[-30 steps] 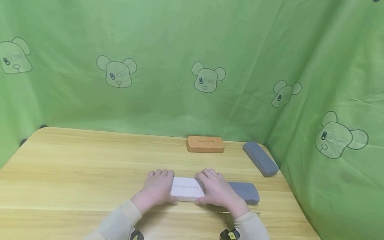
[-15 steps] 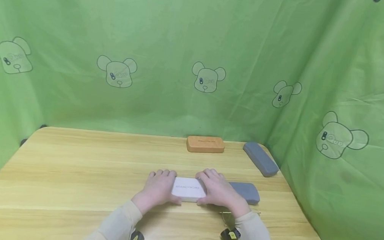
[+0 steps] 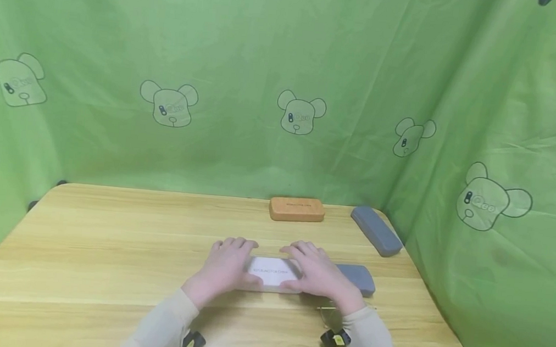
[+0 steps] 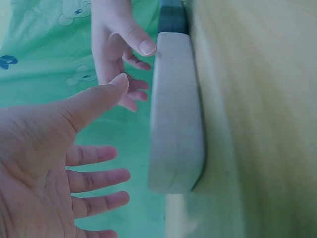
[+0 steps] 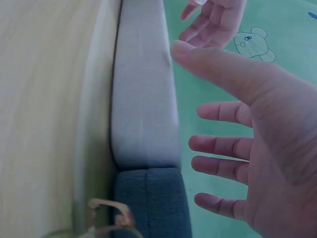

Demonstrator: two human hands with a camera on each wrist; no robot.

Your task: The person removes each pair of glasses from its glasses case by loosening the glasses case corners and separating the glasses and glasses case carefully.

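Note:
A white glasses case (image 3: pixel 271 272) with lettering on its lid lies closed on the table. Above its left end is my left hand (image 3: pixel 222 268), its fingers spread and apart from the case in the left wrist view. My right hand (image 3: pixel 316 273) hovers over the other end, fingers loosely extended with nothing in them. End to end with the white case sits a dark grey glasses case (image 5: pixel 151 203), partly hidden by the right hand in the head view. A pair of thin-framed glasses (image 5: pixel 119 210) lies just in front of the grey case, under the right wrist.
Toward the back of the wooden table (image 3: pixel 129 226) lies an orange-brown glasses case (image 3: pixel 297 209). Another grey glasses case (image 3: pixel 376 230) is set at an angle near the right back corner. Green curtains (image 3: pixel 230 153) hang behind and beside the table.
Both hands have let go of the white case and lifted slightly off it, with their fingers opened. The white case stays on the table beside the grey one.

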